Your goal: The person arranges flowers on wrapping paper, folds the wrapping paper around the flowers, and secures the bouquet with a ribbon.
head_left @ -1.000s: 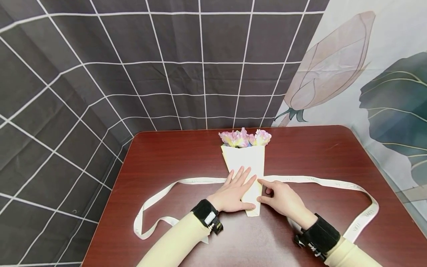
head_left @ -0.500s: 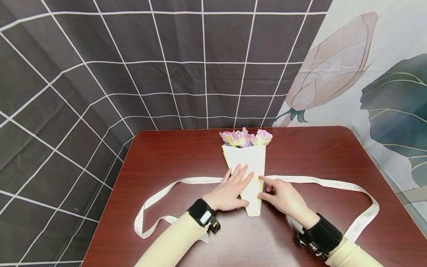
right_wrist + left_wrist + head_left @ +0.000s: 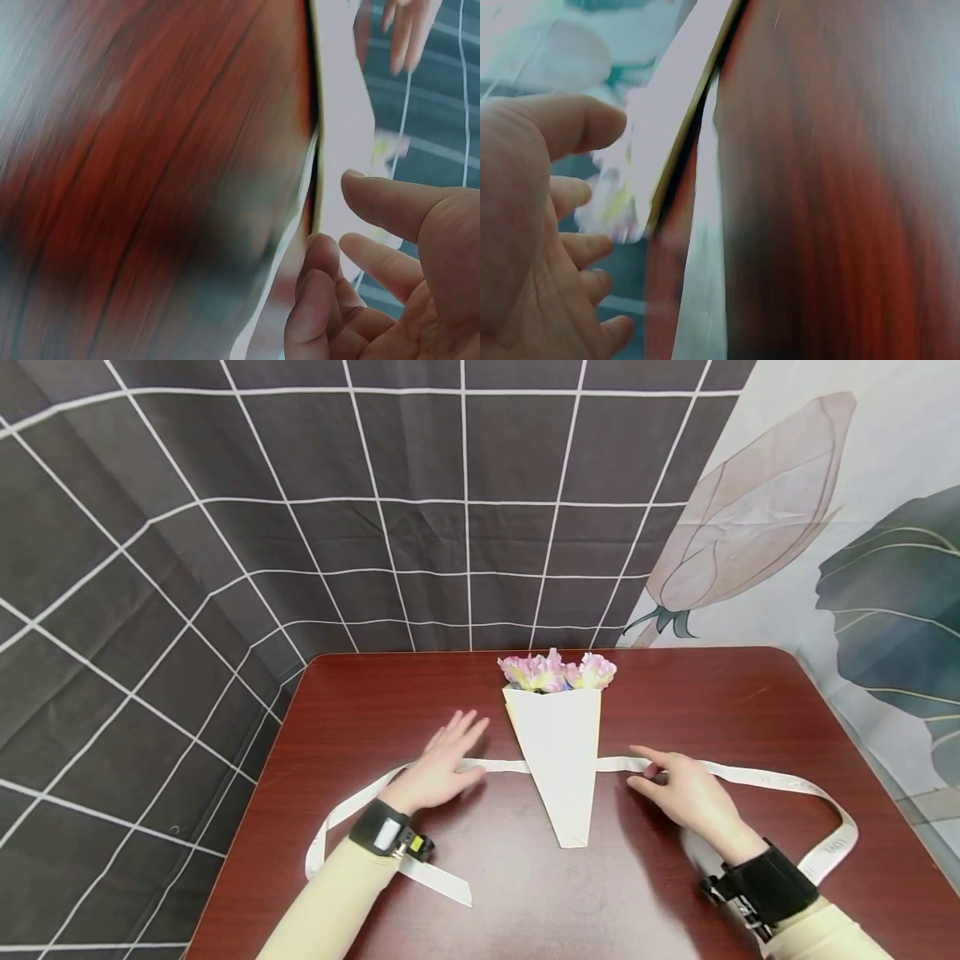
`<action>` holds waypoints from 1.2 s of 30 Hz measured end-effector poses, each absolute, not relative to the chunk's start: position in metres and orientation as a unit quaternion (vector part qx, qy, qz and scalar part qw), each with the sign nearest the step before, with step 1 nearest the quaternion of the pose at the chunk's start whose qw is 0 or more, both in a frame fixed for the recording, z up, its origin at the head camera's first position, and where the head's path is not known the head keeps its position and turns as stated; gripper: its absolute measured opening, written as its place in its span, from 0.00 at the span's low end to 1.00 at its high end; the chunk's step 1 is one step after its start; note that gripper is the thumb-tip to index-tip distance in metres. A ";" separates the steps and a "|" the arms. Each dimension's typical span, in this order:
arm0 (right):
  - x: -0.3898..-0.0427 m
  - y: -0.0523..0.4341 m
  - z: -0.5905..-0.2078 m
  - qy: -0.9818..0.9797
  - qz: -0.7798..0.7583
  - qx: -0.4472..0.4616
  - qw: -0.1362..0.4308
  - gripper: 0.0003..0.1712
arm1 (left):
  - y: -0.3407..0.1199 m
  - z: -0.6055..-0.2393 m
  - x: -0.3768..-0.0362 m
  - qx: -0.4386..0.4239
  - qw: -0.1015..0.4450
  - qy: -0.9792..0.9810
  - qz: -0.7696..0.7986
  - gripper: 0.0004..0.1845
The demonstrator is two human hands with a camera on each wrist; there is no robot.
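Both hands have let go of the cream paper cone (image 3: 561,760) and moved out to its sides. Now the left hand (image 3: 441,766) lies flat with straight fingers on the long white ribbon (image 3: 757,775), left of the cone. The right hand (image 3: 686,791) has loose fingers and touches the ribbon on the other side. The cone with pink flowers (image 3: 557,672) lies across the ribbon in the middle of the dark red wooden table (image 3: 360,710).

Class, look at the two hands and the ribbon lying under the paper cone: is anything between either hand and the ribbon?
Nothing visible. The left hand and right hand are at the ribbon on either side of the cone.
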State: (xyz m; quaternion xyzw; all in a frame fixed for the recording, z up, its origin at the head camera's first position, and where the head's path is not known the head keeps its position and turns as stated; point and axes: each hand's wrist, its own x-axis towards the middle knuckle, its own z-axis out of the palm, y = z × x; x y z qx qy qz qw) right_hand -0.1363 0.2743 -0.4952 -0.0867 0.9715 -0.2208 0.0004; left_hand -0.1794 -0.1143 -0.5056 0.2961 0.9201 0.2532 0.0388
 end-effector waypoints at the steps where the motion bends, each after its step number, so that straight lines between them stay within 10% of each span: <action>1: -0.137 0.282 -0.495 0.973 -0.217 -0.084 -0.004 0.29 | -0.123 -0.506 -0.181 0.285 0.032 0.923 0.256 0.40; 14: -0.141 0.360 -0.505 0.981 -0.169 -0.075 -0.051 0.28 | -0.205 -0.513 -0.174 0.172 0.013 0.961 0.216 0.29; 36: -0.138 0.372 -0.512 0.984 -0.142 -0.037 -0.104 0.10 | -0.219 -0.511 -0.171 0.128 0.012 0.975 0.179 0.08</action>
